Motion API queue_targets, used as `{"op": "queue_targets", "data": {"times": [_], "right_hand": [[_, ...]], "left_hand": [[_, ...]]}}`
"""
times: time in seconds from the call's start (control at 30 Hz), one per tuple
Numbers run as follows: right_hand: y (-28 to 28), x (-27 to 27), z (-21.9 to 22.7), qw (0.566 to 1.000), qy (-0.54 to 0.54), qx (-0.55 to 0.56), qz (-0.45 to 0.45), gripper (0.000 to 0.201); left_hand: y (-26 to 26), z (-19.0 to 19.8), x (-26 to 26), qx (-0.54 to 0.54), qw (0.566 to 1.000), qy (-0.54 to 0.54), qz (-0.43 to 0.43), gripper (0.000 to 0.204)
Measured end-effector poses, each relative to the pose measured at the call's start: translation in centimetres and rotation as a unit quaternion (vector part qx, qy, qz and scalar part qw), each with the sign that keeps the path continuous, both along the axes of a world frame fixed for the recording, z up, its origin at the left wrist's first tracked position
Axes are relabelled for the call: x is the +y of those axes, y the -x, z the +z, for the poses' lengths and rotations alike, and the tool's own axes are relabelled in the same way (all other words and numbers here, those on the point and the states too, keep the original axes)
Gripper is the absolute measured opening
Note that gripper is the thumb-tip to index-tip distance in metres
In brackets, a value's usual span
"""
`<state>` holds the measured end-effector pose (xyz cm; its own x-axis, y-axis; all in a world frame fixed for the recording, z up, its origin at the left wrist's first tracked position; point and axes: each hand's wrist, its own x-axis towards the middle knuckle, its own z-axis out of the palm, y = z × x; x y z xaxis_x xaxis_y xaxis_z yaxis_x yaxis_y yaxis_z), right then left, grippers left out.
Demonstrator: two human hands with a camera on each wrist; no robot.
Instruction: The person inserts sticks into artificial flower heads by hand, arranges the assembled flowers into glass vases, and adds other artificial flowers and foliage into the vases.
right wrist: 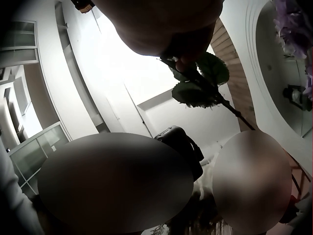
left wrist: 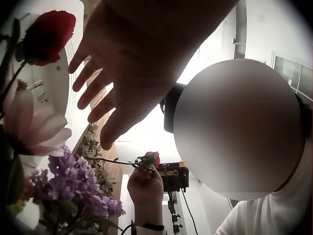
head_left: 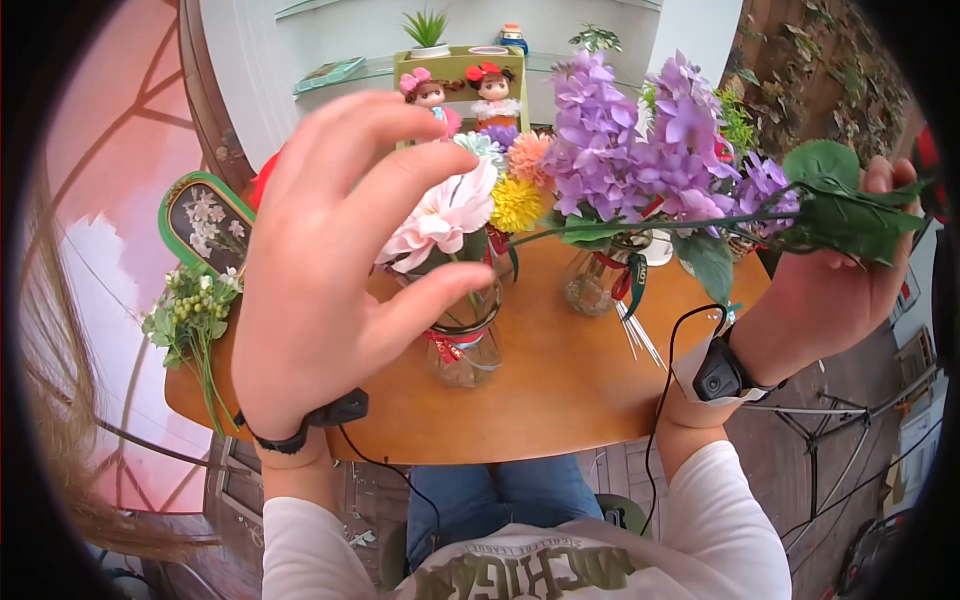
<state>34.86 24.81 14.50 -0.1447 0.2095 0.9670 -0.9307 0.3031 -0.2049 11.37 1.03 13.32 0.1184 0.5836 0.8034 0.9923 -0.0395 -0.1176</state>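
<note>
My right hand [head_left: 825, 300] pinches a red artificial rose [left wrist: 152, 157] near its dark green leaves [head_left: 845, 215]. The long stem [head_left: 660, 225] points left, passing in front of the purple flowers [head_left: 620, 150]. In the head view only a sliver of the bloom shows at the right edge. My left hand [head_left: 320, 260] is raised with fingers spread and loosely bent, nothing in its grasp. It overlaps a pale pink flower [head_left: 445, 220] in a glass vase [head_left: 468, 355] with a red ribbon. Another red rose [left wrist: 49, 36] stands by the pink flower in the left wrist view.
A second glass vase [head_left: 590, 285] holds the purple blooms on the wooden table [head_left: 540, 400]. Thin white sticks [head_left: 640, 335] lie beside it. Green berry sprigs [head_left: 195, 310] and a green-framed picture [head_left: 205, 220] are at left. Two dolls [head_left: 492, 95] sit behind.
</note>
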Motion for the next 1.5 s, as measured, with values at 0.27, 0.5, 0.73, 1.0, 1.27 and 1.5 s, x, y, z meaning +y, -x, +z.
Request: {"op": "queue_targets", "data": {"times": [0.27,0.5,0.73,1.0,1.27,1.5], "right_hand": [[-0.7,1.4,1.9,0.986,-0.112,-0.056,0.111,0.039],[0.6,-1.9,-0.6,0.996,0.029,0.006,-0.081,0.041],[5.5,-0.3,-2.4,0.969,0.014,-0.183,-0.166,0.014],[10.0,-4.9,-2.7,0.895,-0.043,-0.413,-0.165,0.008],[12.3,-4.6,-4.2,0.853,-0.081,-0.503,-0.115,0.019],[11.8,-4.8,-3.7,0.84,-0.133,-0.516,-0.101,0.032]], "left_hand": [[0.4,-1.5,0.8,0.001,0.987,0.154,0.052,0.064],[1.8,-1.5,-0.1,-0.005,0.998,0.063,-0.019,0.051],[1.3,-1.5,-0.1,0.072,0.997,0.026,-0.002,0.017],[1.9,-1.5,-0.6,0.079,0.996,-0.05,-0.014,0.01],[1.6,-0.5,-1.0,0.04,0.999,0.023,-0.02,0.029],[1.6,0.5,-2.5,-0.03,0.996,0.03,-0.078,0.043]]}}
